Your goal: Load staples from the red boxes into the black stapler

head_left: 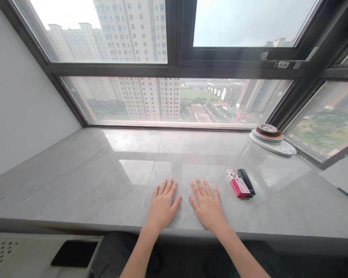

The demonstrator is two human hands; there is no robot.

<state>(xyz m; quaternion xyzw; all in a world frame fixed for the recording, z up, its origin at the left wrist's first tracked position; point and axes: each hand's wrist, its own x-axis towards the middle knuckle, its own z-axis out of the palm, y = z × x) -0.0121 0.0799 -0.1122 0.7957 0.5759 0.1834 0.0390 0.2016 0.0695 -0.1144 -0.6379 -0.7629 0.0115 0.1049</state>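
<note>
My left hand lies palm down on the grey marbled sill, fingers spread, holding nothing. To its right, my right hand rests flat in the same way, its fingers apart and pointing toward the window. The two thumbs face each other with a gap between them. Right of my right hand sits a red and white box. A black object, which looks like a stapler, lies against the box's right side. Neither hand touches them.
A stack of round plates or coasters stands at the back right corner by the window frame. Below the sill's front edge at left, a dark flat object lies on a pale surface.
</note>
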